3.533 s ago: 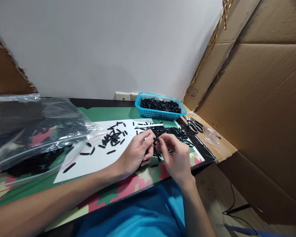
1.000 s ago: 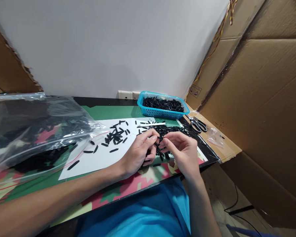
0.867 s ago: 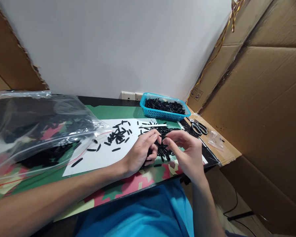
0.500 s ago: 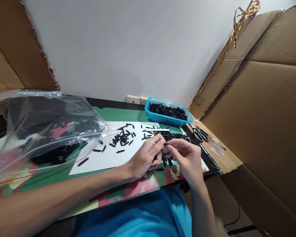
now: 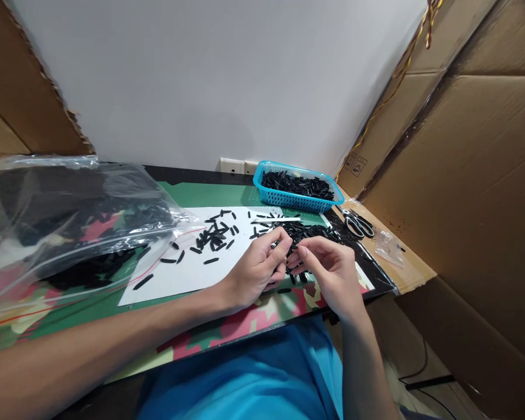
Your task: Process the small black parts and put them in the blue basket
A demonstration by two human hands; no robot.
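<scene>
Where fingertips meet (both hands [image 5: 289,265]): black piece [image 5: 291,252].

The left hand [image 5: 256,271] and right hand [image 5: 328,271] meet fingertip to fingertip, pinching what seems to be a small black plastic piece [image 5: 291,252] between them, mostly hidden by the fingers. Just beyond the hands lies a heap of small black plastic pieces [image 5: 308,231] on the white paper sheet [image 5: 188,274]. Farther beyond the right hand stands a blue perforated plastic basket [image 5: 298,201], with black-handled scissors [image 5: 357,221] to its right. Well left of the left hand lies a clear plastic zip bag [image 5: 65,216].
</scene>
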